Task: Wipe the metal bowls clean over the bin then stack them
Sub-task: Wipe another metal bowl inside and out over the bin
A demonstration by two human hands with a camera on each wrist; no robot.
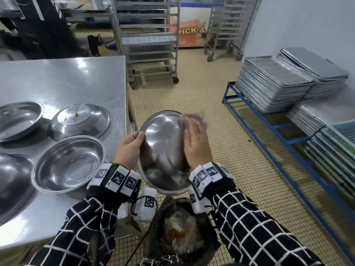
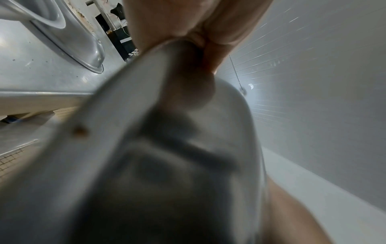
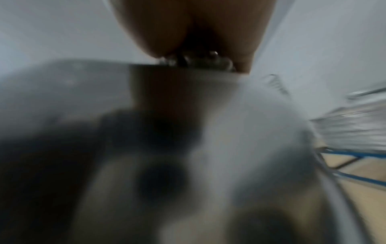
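Two hands (image 1: 129, 148) on tilted bowl (image 1: 163, 150)

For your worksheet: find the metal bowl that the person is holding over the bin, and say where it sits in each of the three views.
Head: the held bowl is at centre, tilted, above the bin.
Left wrist: it fills the centre and bottom, blurred, its rim gripped by the left hand.
Right wrist: it fills the lower picture, very blurred.
Shared landmark: the steel table, also at left wrist's left; not visible in right wrist.
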